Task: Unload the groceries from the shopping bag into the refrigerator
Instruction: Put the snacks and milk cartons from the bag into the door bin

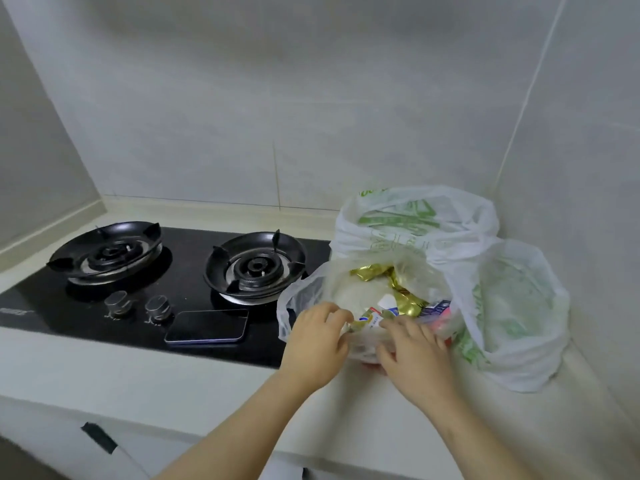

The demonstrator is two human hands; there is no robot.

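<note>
Phone (207, 325) lying flat on black gas hob (194, 242), beside right knob (157, 307).

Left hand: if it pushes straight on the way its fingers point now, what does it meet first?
The left hand points forward and right into the open bag. Its fingertips are already at the small packet, so that comes first; the gold foil pack lies behind, though depth is unclear.

Shopping bags (450, 237) stand right of stove (194, 271), phone (207, 325) on it.
</note>
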